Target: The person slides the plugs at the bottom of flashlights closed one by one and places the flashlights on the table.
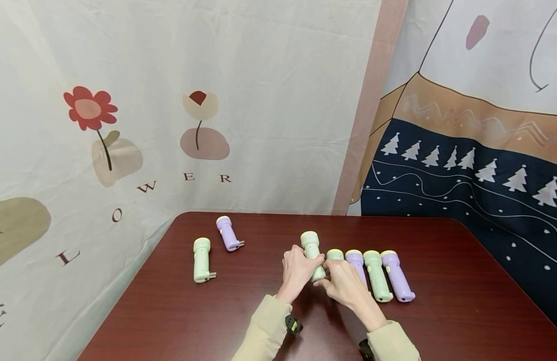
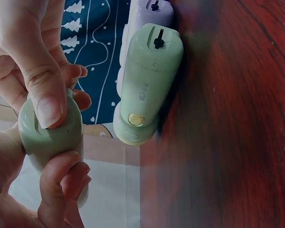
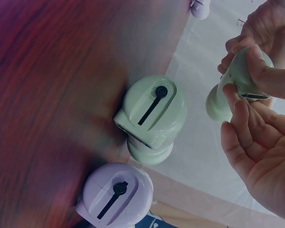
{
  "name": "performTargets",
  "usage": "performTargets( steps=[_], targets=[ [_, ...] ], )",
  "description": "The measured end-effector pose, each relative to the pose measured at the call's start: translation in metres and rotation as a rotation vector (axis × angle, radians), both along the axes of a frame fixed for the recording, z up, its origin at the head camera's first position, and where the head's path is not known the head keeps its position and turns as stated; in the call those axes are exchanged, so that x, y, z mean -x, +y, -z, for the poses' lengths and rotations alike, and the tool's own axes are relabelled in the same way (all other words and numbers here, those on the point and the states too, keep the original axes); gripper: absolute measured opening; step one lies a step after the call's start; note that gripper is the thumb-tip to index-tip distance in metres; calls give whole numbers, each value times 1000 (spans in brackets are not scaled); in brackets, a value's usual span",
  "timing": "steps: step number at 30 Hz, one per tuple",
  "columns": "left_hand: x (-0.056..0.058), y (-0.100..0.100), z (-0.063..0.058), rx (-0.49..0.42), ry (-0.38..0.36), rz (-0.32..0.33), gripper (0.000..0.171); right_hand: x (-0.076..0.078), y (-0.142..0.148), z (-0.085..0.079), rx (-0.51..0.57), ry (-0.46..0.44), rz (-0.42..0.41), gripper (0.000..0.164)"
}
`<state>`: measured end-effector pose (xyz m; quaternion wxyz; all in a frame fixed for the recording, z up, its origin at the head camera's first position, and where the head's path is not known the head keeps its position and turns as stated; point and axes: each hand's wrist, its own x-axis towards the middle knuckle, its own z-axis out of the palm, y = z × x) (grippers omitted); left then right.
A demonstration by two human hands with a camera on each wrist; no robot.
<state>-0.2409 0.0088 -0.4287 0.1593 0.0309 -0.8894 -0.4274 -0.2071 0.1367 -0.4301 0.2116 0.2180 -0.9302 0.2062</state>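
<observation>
Both hands work on one light-green flashlight [image 1: 310, 244], raised above the table with its lamp end pointing away. My left hand [image 1: 298, 268] grips its body. At the tail end, my right hand [image 1: 348, 285] pinches it, the thumb [image 2: 50, 111] pressing on the end face by a slot. In the right wrist view the same flashlight [image 3: 223, 97] is tilted, with a dark slit low on its tail. Just right of the hands, a green flashlight [image 1: 335, 254] and a purple flashlight [image 1: 356, 259] are partly hidden behind the right hand.
Further right in that row lie another green flashlight [image 1: 378, 278] and another purple flashlight [image 1: 397, 278]. On the left side of the brown table [image 1: 170, 311], a green flashlight [image 1: 201, 260] and a purple flashlight [image 1: 227, 233] have metal plug prongs sticking out. Printed cloth [image 1: 278, 100] hangs behind.
</observation>
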Motion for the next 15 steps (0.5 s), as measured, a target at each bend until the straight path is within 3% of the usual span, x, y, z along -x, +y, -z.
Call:
performTargets(
  steps=[15],
  targets=[
    [1, -2, 3, 8, -24, 19, 41, 1, 2, 1, -27, -13, -12, 33]
  ],
)
